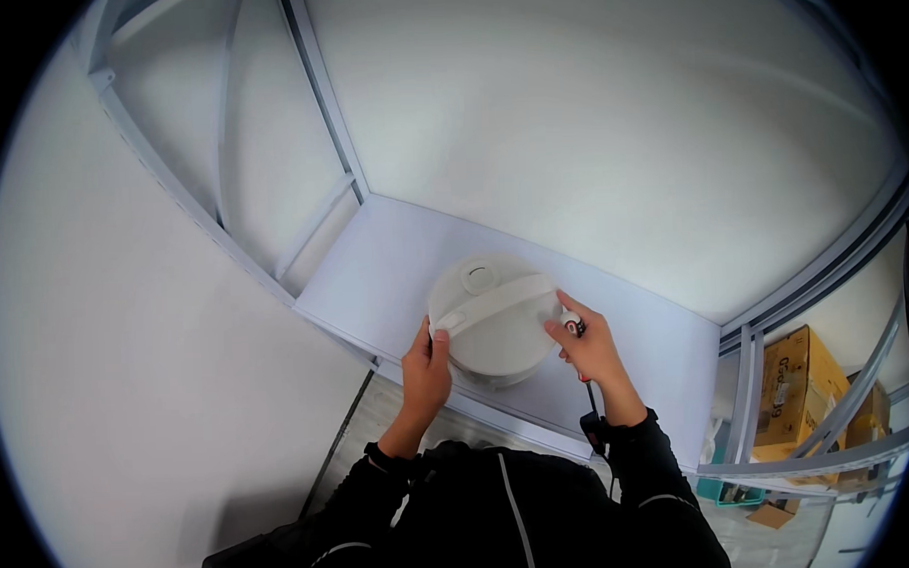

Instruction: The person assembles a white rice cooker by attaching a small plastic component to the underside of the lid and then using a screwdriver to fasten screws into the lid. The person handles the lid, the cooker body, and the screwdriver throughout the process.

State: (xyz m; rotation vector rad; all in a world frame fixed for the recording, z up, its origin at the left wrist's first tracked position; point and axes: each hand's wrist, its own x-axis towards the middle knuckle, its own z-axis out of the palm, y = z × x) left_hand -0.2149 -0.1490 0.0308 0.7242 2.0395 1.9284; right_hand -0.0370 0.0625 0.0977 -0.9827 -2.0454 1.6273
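Note:
A round, off-white rice cooker (516,332) stands on the white shelf, its lid upward. A broad carrying handle (497,302) crosses the lid, and a round vent (479,275) lies behind it. My left hand (427,373) grips the cooker's left side, thumb at the rim near the handle's end; its other fingers are partly hidden. My right hand (591,341) is at the right side, index finger and thumb near the handle's other end. Curled in that hand is what looks like a screwdriver (573,324), with a white, black and red butt and a dark shaft below the palm.
The white shelf (373,249) is framed by grey metal posts (323,88), with a white wall behind. At the right, beyond the frame, are cardboard boxes (785,393) and a teal bin (717,492). A black device (593,431) with a cord sits at my right wrist.

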